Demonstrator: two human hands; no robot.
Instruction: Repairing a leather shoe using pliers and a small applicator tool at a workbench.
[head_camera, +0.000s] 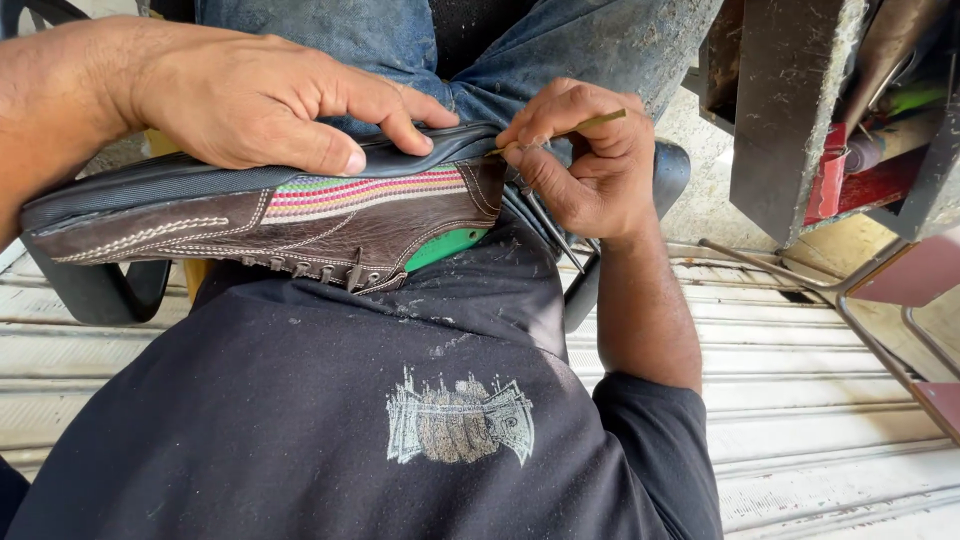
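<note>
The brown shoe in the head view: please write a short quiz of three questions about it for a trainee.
1. True or false: the left hand presses on the dark sole of the brown shoe.
2. Which hand holds the thin yellowish tool?
A. left hand
B. right hand
C. neither
3. Fill in: the shoe's inside lining, seen at the opening, is ____.

Key
1. True; the shoe lies on its side across the lap, sole away from the body.
2. B; the tool is pinched at the heel end.
3. Green.
</note>
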